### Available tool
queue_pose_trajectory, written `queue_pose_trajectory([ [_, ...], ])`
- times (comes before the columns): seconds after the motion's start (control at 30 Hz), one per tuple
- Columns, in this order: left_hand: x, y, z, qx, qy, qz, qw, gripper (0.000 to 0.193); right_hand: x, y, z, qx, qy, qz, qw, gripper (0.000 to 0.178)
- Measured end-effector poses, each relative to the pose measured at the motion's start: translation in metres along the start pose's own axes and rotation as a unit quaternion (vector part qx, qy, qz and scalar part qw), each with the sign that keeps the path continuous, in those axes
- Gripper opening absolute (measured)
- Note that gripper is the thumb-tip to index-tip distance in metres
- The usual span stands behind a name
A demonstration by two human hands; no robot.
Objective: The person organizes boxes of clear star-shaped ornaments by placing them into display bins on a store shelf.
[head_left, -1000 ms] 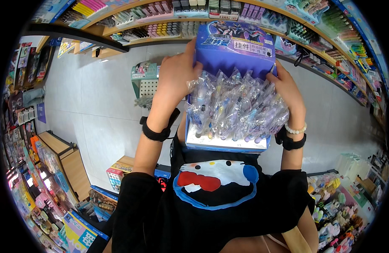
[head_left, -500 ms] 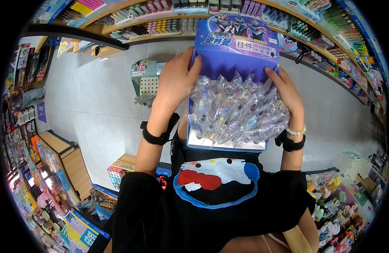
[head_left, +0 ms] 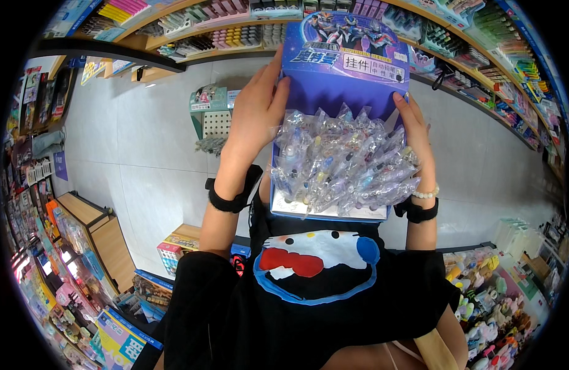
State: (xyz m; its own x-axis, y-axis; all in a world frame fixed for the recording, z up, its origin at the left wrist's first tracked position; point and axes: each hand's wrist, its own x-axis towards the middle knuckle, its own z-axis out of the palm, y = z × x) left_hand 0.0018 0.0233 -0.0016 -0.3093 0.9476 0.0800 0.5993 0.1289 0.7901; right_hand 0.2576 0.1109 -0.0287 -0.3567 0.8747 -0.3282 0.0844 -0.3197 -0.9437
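Observation:
In front of my body is a purple-blue display box (head_left: 340,92) with a raised back panel printed with armoured figures. Several pens (head_left: 346,163), each in a clear plastic wrapper, stand packed in its white tray (head_left: 333,210). My left hand (head_left: 258,108) is closed on the box's left side near the back panel, its thumb and fingers along the edge. At the opposite side my right hand (head_left: 415,126) grips the box, with fingertips against the panel's right edge and the palm partly hidden by wrapped pens.
Shelves of pens (head_left: 223,40) curve across the far side. On the floor to the left stands a green display box (head_left: 210,111) with a perforated tray. A wooden cabinet (head_left: 105,240) and goods racks fill the left; plush toys (head_left: 491,302) lie at lower right.
The box has shifted slightly to the left, and its back panel reaches a little higher in view. Both hands have moved with it, still gripping its sides.

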Motion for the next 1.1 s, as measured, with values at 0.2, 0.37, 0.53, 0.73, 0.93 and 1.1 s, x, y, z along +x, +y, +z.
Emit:
queue_pose_trajectory([
  [0.2,0.001,-0.018,0.0,-0.012,0.03,0.117,0.993,0.042,-0.003,-0.003,0.012,-0.064,0.021,-0.173,0.983,0.054],
  [0.37,-0.004,-0.025,0.01,-0.151,0.054,0.069,0.985,0.035,0.0,0.001,0.009,-0.075,0.014,-0.204,0.976,0.054],
  [0.53,-0.007,-0.016,0.011,-0.285,0.033,-0.004,0.958,0.031,0.001,0.003,0.008,-0.063,0.023,-0.2,0.978,0.052],
  [0.73,-0.004,-0.021,0.009,-0.278,0.025,0.0,0.96,0.025,0.003,0.001,0.005,-0.014,0.024,-0.156,0.987,0.046],
  [0.93,-0.01,-0.018,0.005,-0.278,-0.004,-0.01,0.961,0.023,0.002,-0.019,-0.008,0.009,-0.06,-0.13,0.99,0.039],
  [1.1,-0.016,-0.017,0.008,-0.273,0.007,-0.006,0.962,0.025,0.002,-0.013,-0.01,-0.022,-0.065,-0.091,0.994,0.037],
])
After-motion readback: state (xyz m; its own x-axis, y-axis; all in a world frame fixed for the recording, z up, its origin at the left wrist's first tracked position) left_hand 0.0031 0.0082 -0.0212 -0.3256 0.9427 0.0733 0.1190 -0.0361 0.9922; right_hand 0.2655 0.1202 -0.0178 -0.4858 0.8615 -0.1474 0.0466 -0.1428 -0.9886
